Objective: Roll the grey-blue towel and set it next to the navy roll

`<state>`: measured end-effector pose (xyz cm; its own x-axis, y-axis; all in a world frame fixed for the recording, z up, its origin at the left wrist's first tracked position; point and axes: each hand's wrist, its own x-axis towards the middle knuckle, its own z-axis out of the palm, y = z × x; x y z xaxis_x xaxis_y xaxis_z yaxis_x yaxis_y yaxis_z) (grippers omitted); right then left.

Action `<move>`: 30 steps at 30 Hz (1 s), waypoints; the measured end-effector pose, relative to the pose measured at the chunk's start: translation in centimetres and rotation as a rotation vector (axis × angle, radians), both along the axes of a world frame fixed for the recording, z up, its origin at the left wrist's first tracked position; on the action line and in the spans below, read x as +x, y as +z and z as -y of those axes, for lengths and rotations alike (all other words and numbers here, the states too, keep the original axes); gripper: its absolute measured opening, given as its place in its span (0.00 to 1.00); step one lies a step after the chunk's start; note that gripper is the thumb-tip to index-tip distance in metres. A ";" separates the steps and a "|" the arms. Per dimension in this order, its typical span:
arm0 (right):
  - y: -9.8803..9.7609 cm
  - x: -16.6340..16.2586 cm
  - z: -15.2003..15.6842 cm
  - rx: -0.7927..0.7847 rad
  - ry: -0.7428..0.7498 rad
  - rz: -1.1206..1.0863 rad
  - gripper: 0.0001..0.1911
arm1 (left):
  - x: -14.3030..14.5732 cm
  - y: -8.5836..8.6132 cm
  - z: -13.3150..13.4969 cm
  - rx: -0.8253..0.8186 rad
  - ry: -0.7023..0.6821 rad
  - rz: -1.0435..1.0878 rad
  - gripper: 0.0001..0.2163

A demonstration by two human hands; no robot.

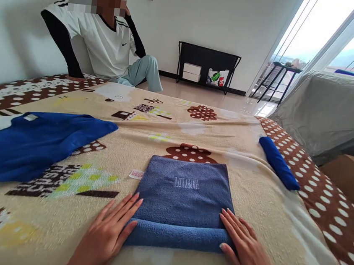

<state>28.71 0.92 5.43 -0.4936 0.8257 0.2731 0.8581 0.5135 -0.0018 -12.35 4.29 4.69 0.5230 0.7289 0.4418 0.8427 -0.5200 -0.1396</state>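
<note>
A grey-blue towel (184, 200) with "HAPPY LIFE" lettering lies on the bed in front of me, its near edge rolled into a thick band. My left hand (110, 224) rests flat at the left end of the roll, fingers stretched out over the towel's left edge. At the opposite end, my right hand (243, 242) touches the roll and the right edge with its fingers extended. A white tag (136, 174) sticks out from the towel's left side.
A loose blue cloth (43, 143) is spread at the left. A rolled blue towel (278, 163) lies at the right on the patterned blanket (125, 139). A person (100, 44) sits at the bed's far left. Beyond stand a black rack (208, 58) and a stool (286, 68).
</note>
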 end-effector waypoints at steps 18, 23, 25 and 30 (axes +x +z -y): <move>-1.0 -0.8 1.4 0.138 -0.028 -0.201 0.22 | 2.6 0.4 2.7 0.047 -0.035 0.254 0.19; 0.3 -1.5 1.9 0.074 -0.037 -0.320 0.19 | 2.8 1.7 2.9 0.046 -0.029 0.269 0.18; 0.2 -1.5 2.1 0.051 -0.035 -0.325 0.18 | 2.6 1.5 3.1 0.034 -0.016 0.278 0.17; -0.9 -1.5 1.9 0.173 -0.109 -0.188 0.17 | 2.7 1.1 2.7 0.073 0.108 0.250 0.13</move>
